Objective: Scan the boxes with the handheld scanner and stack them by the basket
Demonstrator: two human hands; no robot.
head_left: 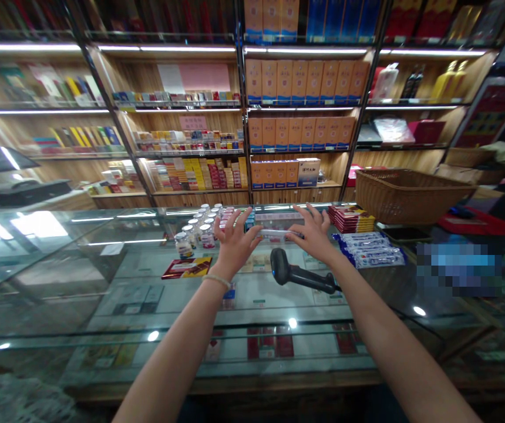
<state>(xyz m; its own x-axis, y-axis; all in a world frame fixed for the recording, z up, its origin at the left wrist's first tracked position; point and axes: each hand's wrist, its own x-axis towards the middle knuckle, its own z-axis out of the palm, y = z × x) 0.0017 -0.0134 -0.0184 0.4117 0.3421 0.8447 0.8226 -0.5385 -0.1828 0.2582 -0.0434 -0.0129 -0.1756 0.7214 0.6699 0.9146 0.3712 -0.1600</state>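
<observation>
A slim pale stick, pen-like in shape, spans the gap between my two hands above the glass counter. My left hand holds its left end at the thumb, the other fingers raised. The right end is held by my right hand, its upper fingers spread. Just below lies a black barcode scanner, its handle pointing right. A red and yellow chocolate bar rests left of my left hand, near several white-lidded jars. To the right are blue-and-white wrapped packs.
A stack of red chocolate bars stands beside a brown wicker basket at the right. Shelves with orange boxes rise behind the glass counter. Dark electronic equipment sits at the far left.
</observation>
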